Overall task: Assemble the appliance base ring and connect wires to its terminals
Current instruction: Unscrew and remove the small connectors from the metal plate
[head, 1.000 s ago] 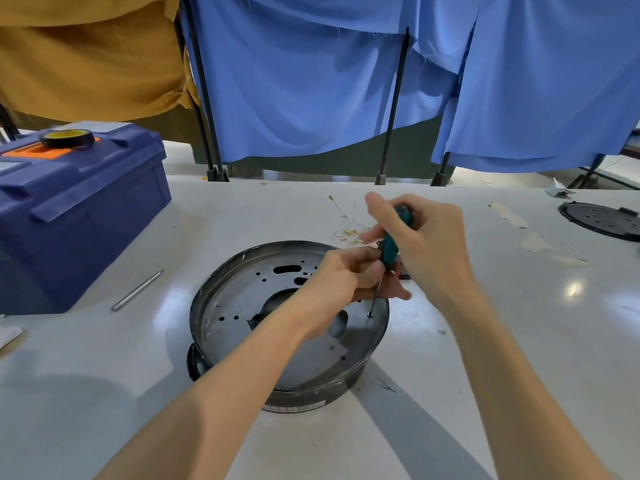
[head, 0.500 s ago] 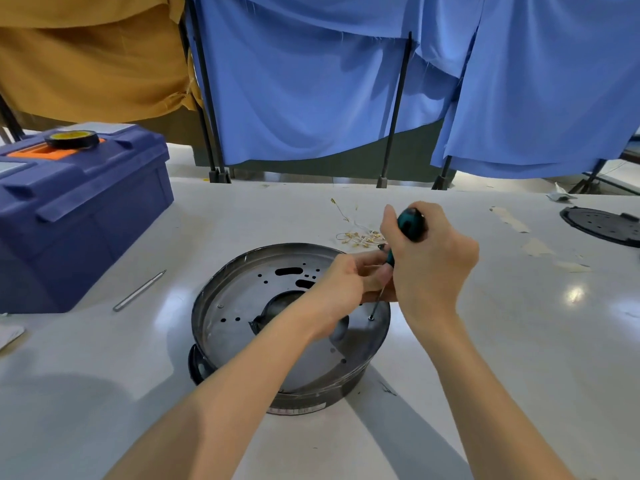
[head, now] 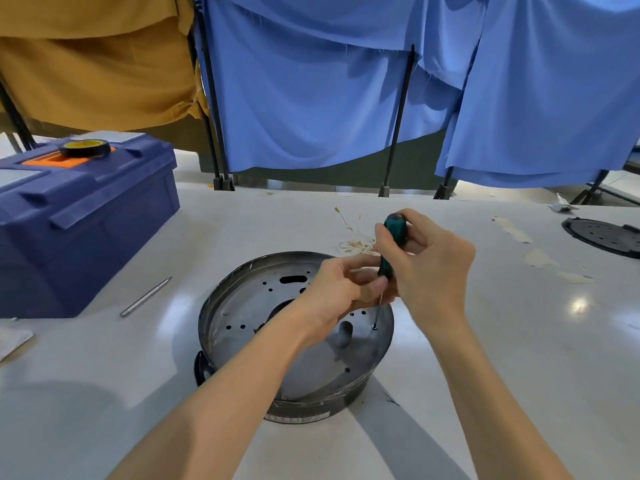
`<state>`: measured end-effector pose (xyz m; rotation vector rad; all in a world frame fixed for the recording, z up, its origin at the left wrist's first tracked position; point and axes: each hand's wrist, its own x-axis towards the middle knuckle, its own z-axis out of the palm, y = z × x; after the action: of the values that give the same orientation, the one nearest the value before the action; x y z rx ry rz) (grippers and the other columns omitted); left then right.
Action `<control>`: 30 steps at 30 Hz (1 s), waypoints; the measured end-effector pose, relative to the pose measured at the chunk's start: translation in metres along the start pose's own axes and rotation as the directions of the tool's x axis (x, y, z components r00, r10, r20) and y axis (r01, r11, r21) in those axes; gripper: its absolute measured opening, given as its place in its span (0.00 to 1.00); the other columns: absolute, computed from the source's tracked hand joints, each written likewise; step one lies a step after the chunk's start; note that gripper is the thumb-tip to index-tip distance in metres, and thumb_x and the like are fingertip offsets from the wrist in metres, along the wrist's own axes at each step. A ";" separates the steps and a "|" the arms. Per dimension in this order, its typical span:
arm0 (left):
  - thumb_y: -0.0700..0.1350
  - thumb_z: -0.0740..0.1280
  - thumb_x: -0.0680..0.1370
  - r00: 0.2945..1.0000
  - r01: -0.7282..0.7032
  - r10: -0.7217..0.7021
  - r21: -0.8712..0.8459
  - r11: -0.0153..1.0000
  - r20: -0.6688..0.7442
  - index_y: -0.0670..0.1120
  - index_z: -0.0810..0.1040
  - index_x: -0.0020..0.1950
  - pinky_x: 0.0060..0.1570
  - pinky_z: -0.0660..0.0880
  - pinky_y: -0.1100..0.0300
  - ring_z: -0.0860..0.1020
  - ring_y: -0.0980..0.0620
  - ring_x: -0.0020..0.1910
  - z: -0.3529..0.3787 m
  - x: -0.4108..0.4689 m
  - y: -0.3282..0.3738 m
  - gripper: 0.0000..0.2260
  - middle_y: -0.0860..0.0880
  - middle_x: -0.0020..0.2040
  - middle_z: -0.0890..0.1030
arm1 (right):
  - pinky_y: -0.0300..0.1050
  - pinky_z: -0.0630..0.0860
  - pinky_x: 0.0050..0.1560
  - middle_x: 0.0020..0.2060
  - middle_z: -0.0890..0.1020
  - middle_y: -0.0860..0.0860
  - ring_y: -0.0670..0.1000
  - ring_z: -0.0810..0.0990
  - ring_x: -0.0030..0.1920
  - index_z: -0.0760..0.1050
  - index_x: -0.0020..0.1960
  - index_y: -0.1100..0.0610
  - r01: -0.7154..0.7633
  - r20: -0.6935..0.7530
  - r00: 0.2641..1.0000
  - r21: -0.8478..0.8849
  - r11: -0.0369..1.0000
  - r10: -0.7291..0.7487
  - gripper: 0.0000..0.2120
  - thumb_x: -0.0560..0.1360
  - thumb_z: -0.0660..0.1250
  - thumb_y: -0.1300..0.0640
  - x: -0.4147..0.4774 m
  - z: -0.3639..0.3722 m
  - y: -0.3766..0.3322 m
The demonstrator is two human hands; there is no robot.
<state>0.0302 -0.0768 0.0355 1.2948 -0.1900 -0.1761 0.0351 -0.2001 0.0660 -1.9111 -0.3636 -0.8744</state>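
A scrap of white paper point(head: 14, 341) lies at the far left edge of the white table point(head: 519, 341). Just behind it stands a dark blue plastic toolbox point(head: 86, 216) with an orange inset in its lid, and a roll of black tape with a yellow core point(head: 85, 147) rests on top. A slim silver metal rod point(head: 145, 297) lies on the table just right of the toolbox, apart from it.

The round grey metal base ring point(head: 242, 317) sits flat on the table near the middle, close to the person. Its perforated inner plate faces up and a dark lug shows at its lower left side. The left hand point(head: 341, 289) reaches over the ring, its fingers curled and pinching the thin shaft of a green-handled screwdriver point(head: 393, 237) just below the handle. The screwdriver stands nearly upright, with its tip set on a small screw point(head: 374, 326) near the plate's right rim. A loose tangle of thin yellow wires point(head: 356, 245) lies on the table just behind the ring.

The right hand point(head: 429, 271) grips the screwdriver's handle from the right, thumb and fingers wrapped round it, so both hands meet on the tool. At the far right a black round perforated plate point(head: 602, 237) lies well apart from the ring. Mustard cloth point(head: 97, 71) and blue cloth point(head: 311, 98) hang behind the table.
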 end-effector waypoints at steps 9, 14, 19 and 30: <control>0.36 0.73 0.72 0.963 -0.009 0.215 0.776 0.631 -0.163 0.52 0.83 0.45 0.39 0.73 0.70 0.77 0.57 0.38 -0.014 -0.004 0.000 0.11 0.53 0.38 0.81 | 0.40 0.81 0.40 0.43 0.83 0.52 0.48 0.86 0.39 0.77 0.55 0.56 -0.037 -0.244 0.962 0.322 0.946 0.120 0.10 0.77 0.69 0.53 0.026 -0.041 0.000; 0.51 0.74 0.72 0.980 0.134 0.119 0.967 0.215 -0.162 0.54 0.74 0.67 0.57 0.70 0.56 0.73 0.49 0.55 -0.026 -0.007 -0.001 0.24 0.53 0.48 0.71 | 0.40 0.70 0.29 0.34 0.75 0.56 0.50 0.79 0.31 0.74 0.55 0.56 -0.234 0.094 0.967 -0.043 0.971 0.237 0.08 0.79 0.59 0.65 0.039 -0.040 0.035; 0.56 0.73 0.72 0.976 0.197 0.053 0.963 0.183 -0.210 0.54 0.72 0.69 0.59 0.69 0.56 0.72 0.48 0.60 -0.033 -0.009 -0.002 0.27 0.49 0.57 0.73 | 0.36 0.68 0.34 0.35 0.77 0.47 0.45 0.74 0.34 0.79 0.49 0.58 -0.193 0.600 0.719 -0.314 0.930 0.352 0.13 0.74 0.71 0.49 0.009 -0.002 0.051; 0.52 0.80 0.64 0.992 0.119 -0.004 0.956 0.269 -0.122 0.55 0.79 0.63 0.48 0.69 0.62 0.75 0.52 0.49 -0.033 -0.012 0.009 0.28 0.50 0.44 0.76 | 0.35 0.60 0.20 0.20 0.72 0.56 0.48 0.67 0.17 0.65 0.31 0.60 -0.247 0.681 0.529 -0.448 0.859 0.507 0.14 0.72 0.65 0.64 0.003 -0.015 0.032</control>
<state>0.0264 -0.0406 0.0350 2.5971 -0.1584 -0.0365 0.0499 -0.2294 0.0513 -2.4696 -0.2968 0.3012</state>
